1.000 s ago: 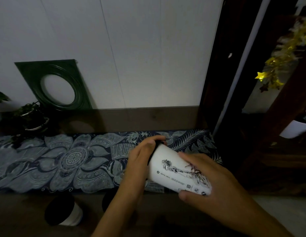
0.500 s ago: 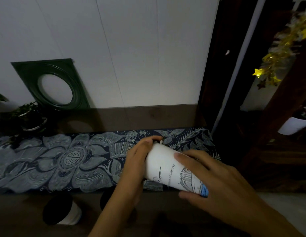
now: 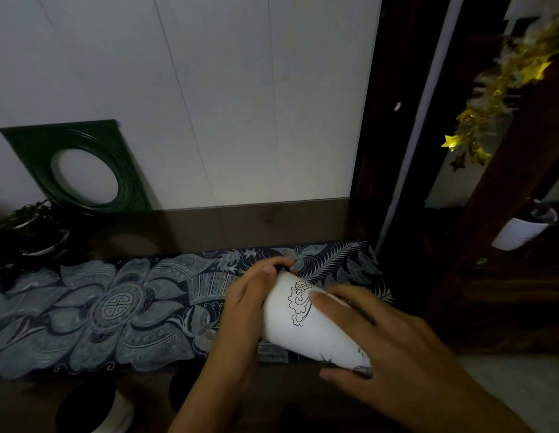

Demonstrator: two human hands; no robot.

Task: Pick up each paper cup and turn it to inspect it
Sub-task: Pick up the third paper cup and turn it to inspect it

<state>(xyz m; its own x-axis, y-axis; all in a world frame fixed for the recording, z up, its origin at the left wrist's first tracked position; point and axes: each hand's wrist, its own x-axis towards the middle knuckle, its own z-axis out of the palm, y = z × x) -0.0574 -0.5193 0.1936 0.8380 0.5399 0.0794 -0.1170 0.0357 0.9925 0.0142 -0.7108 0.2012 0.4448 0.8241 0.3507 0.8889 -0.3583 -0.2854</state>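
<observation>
Paper cup (image 3: 306, 326), white, black-lidded: lower centre of frame, held on its side above the patterned cloth (image 3: 115, 310). Left hand (image 3: 244, 310) grips the lid end; right hand (image 3: 378, 342) grips the base end. Change from earlier frame: cup rotated, printed text and building drawing gone, cloud-scroll drawing now uppermost. Second cup (image 3: 97, 410): lower left, unmoved.

Both hands curled — left hand (image 3: 250, 304), right hand (image 3: 394, 354).
</observation>
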